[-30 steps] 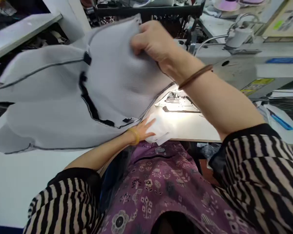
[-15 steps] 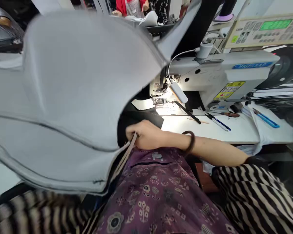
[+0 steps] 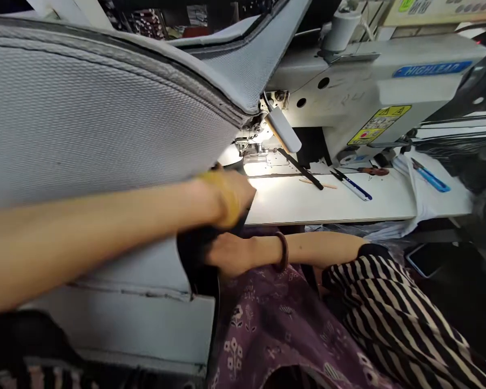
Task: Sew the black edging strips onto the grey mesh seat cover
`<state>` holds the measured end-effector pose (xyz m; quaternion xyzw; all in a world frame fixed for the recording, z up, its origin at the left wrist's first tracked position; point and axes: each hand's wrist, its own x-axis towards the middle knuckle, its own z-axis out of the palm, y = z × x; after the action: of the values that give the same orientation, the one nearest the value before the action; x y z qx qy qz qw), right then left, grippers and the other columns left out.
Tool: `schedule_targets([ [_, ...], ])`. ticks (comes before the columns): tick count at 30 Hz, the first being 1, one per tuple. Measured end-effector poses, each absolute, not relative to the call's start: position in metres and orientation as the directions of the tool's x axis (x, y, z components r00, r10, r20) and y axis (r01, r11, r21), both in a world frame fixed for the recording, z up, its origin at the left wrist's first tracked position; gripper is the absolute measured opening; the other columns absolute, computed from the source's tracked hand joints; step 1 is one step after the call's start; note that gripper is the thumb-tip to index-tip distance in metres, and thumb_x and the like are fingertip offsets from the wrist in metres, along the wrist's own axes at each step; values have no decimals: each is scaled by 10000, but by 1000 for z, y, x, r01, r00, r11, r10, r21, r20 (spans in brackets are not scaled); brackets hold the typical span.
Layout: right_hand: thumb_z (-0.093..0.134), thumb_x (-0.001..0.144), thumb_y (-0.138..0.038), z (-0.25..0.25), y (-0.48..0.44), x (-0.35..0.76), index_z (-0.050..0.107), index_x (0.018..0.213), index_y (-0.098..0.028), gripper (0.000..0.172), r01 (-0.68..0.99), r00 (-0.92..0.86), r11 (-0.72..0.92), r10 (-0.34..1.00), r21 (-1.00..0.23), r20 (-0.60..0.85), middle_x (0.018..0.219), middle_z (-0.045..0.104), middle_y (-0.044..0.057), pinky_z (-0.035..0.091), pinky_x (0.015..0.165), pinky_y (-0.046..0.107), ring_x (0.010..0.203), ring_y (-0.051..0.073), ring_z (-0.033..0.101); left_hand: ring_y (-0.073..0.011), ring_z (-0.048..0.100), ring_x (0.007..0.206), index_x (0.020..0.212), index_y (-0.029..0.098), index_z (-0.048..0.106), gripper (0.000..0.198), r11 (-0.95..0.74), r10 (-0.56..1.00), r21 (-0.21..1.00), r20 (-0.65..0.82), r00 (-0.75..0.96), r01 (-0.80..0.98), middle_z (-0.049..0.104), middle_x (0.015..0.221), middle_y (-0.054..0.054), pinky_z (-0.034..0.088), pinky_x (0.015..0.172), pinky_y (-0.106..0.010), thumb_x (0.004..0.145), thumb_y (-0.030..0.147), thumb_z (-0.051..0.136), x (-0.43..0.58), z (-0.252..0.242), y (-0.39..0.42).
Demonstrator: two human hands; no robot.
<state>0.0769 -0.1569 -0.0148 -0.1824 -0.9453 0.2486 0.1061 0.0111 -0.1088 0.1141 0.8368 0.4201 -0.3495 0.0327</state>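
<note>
A large grey mesh fabric panel (image 3: 97,113) with dark piping fills the left and top of the view, lifted in front of me. My left hand (image 3: 230,197), with a yellow band at the wrist, reaches across under its lower edge; it is blurred and its fingers do not show. My right hand (image 3: 227,254), with a brown bracelet on the wrist, is low at my lap against a black piece (image 3: 196,254) at the panel's lower corner. Its fingers are hidden behind that piece.
A white industrial sewing machine (image 3: 372,75) stands at the right on a white table (image 3: 328,205), its lamp lighting the needle area (image 3: 253,151). A black stick, pens and scissors (image 3: 350,183) lie on the table. A blue tool (image 3: 429,175) rests on white cloth at the far right.
The grey panel has risen closer to the camera. My left arm has swung across the view toward the machine. My right hand has dropped a little lower at my lap.
</note>
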Motion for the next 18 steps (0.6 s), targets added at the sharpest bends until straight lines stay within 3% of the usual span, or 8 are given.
schedule_targets([
  [2,658,744,-236,-13,-156,89,695,1043,-215,302,132,-973,830,212,-542,89,941,735,12,444,567,231,745,138,656,-329,626,994,1112,3,643,343,-496,840,-442,-462,285,747,645,1115,-239,515,819,-430,805,86,516,-12,102,-59],
  [5,506,842,-201,-11,-155,101,657,1011,-141,234,44,-991,866,101,-498,87,939,709,72,389,533,264,731,150,632,-313,559,1126,1239,-36,551,406,-441,898,-504,-255,359,743,585,1203,-244,447,964,-448,883,65,384,-59,86,-15],
  [9,455,855,-243,-23,-166,107,601,820,-169,167,-62,-978,888,37,-457,205,819,668,46,320,475,274,611,137,574,-327,430,1289,1378,170,483,497,-568,823,-381,-292,488,730,432,1446,-137,349,1064,-538,892,274,498,-78,57,-4],
  [13,505,779,-240,-42,-175,130,498,655,-199,131,-98,-968,858,34,-504,247,633,564,4,258,435,257,489,106,446,-363,289,1389,1433,262,409,594,-585,801,-231,-317,508,778,290,1559,-65,269,1095,-601,855,301,537,-56,22,-9],
  [16,551,713,-242,-49,-175,156,420,593,-217,179,-57,-978,831,66,-554,200,581,508,-10,285,449,251,487,101,415,-367,330,1360,1442,216,396,650,-553,821,-147,-263,507,820,366,1515,-91,264,1093,-604,808,175,535,-39,5,-12],
  [18,554,704,-234,-51,-174,167,403,587,-222,191,-54,-980,825,63,-562,187,591,512,-7,305,460,257,505,105,429,-348,430,1277,1345,145,508,553,-515,849,-68,-179,497,855,522,1358,-140,328,1057,-558,798,73,460,-31,-1,-11],
])
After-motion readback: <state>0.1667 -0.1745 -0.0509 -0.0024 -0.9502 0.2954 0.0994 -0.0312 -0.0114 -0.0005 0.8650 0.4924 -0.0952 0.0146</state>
